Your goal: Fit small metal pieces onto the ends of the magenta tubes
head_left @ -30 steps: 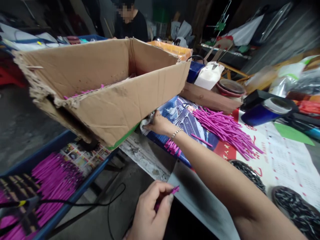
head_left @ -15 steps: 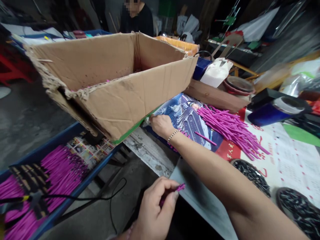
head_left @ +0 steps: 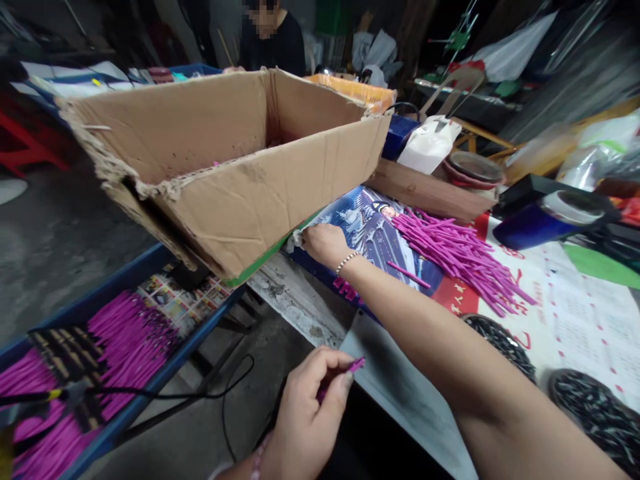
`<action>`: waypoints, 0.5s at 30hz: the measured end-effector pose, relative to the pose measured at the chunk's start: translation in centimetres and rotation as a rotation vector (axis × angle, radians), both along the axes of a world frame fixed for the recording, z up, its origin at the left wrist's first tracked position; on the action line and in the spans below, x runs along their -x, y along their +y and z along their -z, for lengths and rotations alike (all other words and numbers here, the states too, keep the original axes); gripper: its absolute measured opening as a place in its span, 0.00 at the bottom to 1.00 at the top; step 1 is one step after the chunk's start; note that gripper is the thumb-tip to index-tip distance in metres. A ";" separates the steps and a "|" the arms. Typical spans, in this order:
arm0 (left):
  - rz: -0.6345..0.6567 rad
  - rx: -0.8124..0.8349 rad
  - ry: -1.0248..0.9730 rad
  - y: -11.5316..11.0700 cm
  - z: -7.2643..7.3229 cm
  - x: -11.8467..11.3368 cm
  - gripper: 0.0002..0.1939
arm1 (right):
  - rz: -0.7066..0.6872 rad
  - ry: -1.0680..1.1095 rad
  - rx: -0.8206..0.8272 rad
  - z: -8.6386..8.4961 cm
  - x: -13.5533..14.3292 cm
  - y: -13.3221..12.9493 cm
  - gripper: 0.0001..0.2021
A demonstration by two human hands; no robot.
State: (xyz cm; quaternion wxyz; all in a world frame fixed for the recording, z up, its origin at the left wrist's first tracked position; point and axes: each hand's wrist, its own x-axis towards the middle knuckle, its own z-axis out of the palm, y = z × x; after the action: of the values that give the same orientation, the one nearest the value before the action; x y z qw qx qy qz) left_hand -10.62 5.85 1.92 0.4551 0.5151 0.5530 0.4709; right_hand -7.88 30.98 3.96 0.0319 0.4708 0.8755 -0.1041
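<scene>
My left hand [head_left: 313, 413] is low in the middle of the view, thumb and fingers pinched around a small purple piece [head_left: 357, 365], whose tip sticks out. Farther forward, my right hand [head_left: 327, 245] reaches to the table edge beside the cardboard box [head_left: 280, 193]. Its fingers are curled at a crumpled whitish scrap [head_left: 296, 241], which looks like cloth or tissue; the fingertips are partly hidden. Small purple pieces [head_left: 345, 288] lie under my right wrist. Right of that hand, one purple stick [head_left: 409, 275] rests apart from a pile of purple sticks [head_left: 460, 253].
A blue tray [head_left: 145, 267] at lower left holds purple sticks in bundles. Round dishes of small dark parts [head_left: 595, 413] stand at right, near a blue roll [head_left: 547, 223]. A wooden block [head_left: 430, 190] lies behind the pile. Across the table sits a person [head_left: 275, 40].
My right hand has shifted slightly at the whitish scrap, which shows more clearly now. My left hand keeps its pinch on the purple piece. The view has moved a little.
</scene>
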 end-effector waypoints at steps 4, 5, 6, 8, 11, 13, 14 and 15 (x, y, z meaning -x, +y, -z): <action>-0.004 -0.006 0.013 0.1 -0.1 0.2 0.09 | -0.012 0.061 0.039 -0.9 -2.4 0.8 0.15; -0.009 -0.010 0.019 0.2 -0.2 0.2 0.09 | -0.018 0.086 0.047 -1.4 -3.3 0.9 0.14; -0.014 -0.014 0.022 0.3 -0.4 0.3 0.09 | -0.019 0.118 0.050 -2.0 -4.3 0.9 0.13; -0.015 -0.028 0.030 0.6 -0.7 0.5 0.09 | 0.003 0.197 0.029 -3.6 -6.3 0.4 0.08; -0.007 -0.073 0.074 1.5 -1.3 0.8 0.10 | 0.086 0.336 -0.023 -6.1 -9.7 -2.2 0.14; -0.013 -0.147 0.165 2.5 -1.7 0.9 0.11 | 0.136 0.417 -0.005 -7.4 -12.0 -5.1 0.23; -0.022 -0.191 0.220 3.2 -1.8 1.0 0.11 | 0.156 0.452 0.022 -7.7 -13.2 -6.9 0.28; -0.031 -0.233 0.274 3.9 -1.8 1.0 0.11 | 0.173 0.511 0.072 -7.8 -14.4 -8.8 0.31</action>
State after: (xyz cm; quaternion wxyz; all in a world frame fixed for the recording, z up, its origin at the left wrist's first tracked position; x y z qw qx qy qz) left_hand -11.59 9.79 3.73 0.3056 0.6149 0.5594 0.4643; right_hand 6.52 22.18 11.77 -0.1827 0.5010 0.8073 -0.2529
